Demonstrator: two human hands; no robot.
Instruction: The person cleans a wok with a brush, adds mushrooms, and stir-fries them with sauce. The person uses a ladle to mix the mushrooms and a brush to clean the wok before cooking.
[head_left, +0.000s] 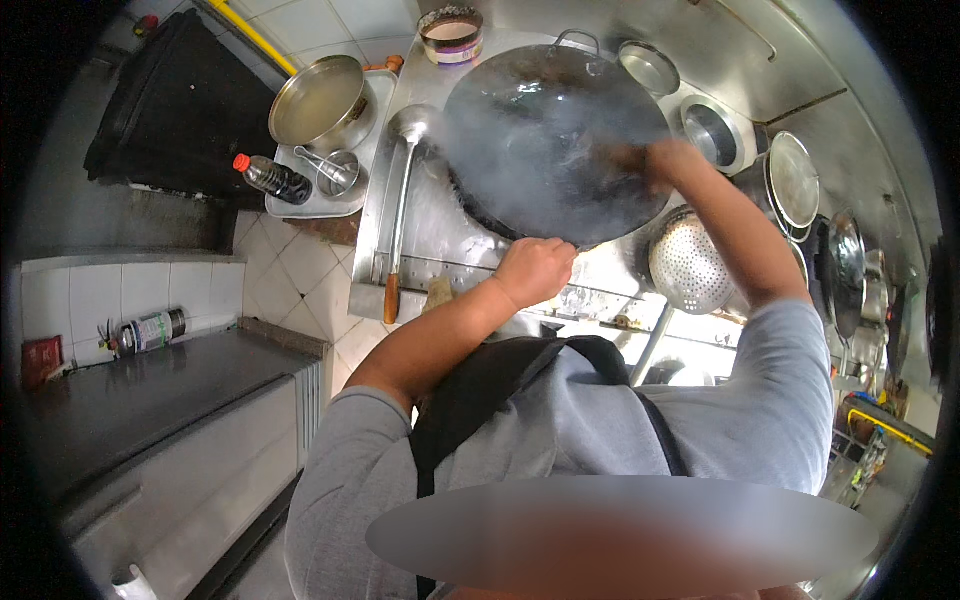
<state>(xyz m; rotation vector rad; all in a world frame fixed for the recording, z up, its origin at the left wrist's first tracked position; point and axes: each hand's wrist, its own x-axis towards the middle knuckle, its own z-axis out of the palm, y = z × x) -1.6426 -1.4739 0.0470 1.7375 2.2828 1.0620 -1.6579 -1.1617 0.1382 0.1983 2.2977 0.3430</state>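
A large dark wok (517, 97) stands on the steel stove top, with steam or smoke rising from it. My left hand (536, 271) is closed on the wok's near rim. Over the right side of the wok is my right hand (664, 166), blurred; something brownish shows at its fingers, but I cannot tell what it is. To the left of the wok lies a steel ladle (405, 169) with a wooden handle. A perforated steel strainer (691, 262) sits below my right forearm.
A tray (279, 206) at the left bears a steel pot (319, 105), a dark bottle with a red cap (277, 180) and a small metal cup (339, 174). An open tin (451, 37) stands behind. Steel bowls (649, 67) and several pots line the right side.
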